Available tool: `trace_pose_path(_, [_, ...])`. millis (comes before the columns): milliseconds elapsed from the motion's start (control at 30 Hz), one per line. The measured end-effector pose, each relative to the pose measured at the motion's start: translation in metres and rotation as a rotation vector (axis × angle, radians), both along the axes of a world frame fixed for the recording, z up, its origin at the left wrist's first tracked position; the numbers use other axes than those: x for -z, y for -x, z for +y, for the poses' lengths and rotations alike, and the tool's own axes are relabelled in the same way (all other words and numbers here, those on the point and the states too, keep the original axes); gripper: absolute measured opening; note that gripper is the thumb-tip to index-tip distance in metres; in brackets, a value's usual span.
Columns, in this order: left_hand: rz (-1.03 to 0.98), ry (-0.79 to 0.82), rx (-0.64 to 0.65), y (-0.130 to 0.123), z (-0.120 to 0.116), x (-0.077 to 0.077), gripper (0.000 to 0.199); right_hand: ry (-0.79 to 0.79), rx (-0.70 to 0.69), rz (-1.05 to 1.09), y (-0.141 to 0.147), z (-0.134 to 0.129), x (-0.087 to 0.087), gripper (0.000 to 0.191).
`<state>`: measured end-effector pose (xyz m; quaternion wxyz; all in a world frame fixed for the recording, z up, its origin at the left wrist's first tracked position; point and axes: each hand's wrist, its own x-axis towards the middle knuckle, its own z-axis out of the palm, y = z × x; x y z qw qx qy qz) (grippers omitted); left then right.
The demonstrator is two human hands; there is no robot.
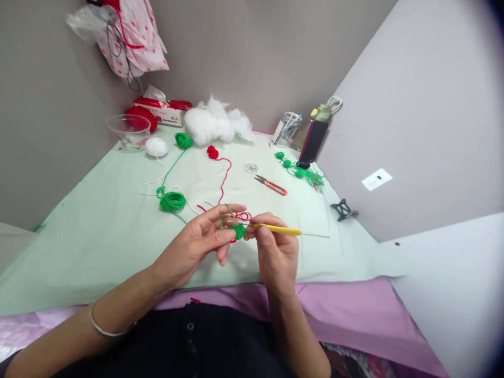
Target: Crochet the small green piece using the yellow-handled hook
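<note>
While my left hand pinches a small green crocheted piece between thumb and fingers, just above the near part of the pale green cloth, my right hand grips the yellow-handled crochet hook, its tip up at the stitches. A compact patch of stitches is done, but I judge the piece unfinished, since a green strand rises over my left forefinger and the hook is at the work. Plenty of yarn is left in the green yarn bundle, and the white stuffing lies loose at the back. Beyond the orange-handled thread snips, small green bobbles with trailing ends look made already, though I cannot tell whether they are complete. For movement, the cloth's front edge runs just below my wrists, with purple fabric hanging past it. My right elbow has a broad strip of cloth before the white wall, and more stretches beyond my left forearm. Forward is tighter: loops of red yarn lie just behind my fingers and could, I think, snag.
</note>
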<state>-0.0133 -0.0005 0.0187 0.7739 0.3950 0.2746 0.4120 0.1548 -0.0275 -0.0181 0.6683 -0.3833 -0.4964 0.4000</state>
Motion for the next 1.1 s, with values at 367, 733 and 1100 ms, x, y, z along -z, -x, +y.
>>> trace_pose_path(367, [0.105,-0.079,-0.087,0.000,0.002,0.001,0.051,-0.032,0.016,-0.008,0.002,0.000,-0.003,0.015])
trace_pose_path(733, [0.152,-0.152,-0.157,-0.001,-0.001,0.002,0.037,0.000,-0.085,0.126,0.001,0.002,-0.009,0.019])
trace_pose_path(1100, [0.293,-0.255,-0.318,-0.005,-0.009,0.001,0.037,-0.459,0.240,-0.674,0.006,-0.011,0.000,0.030])
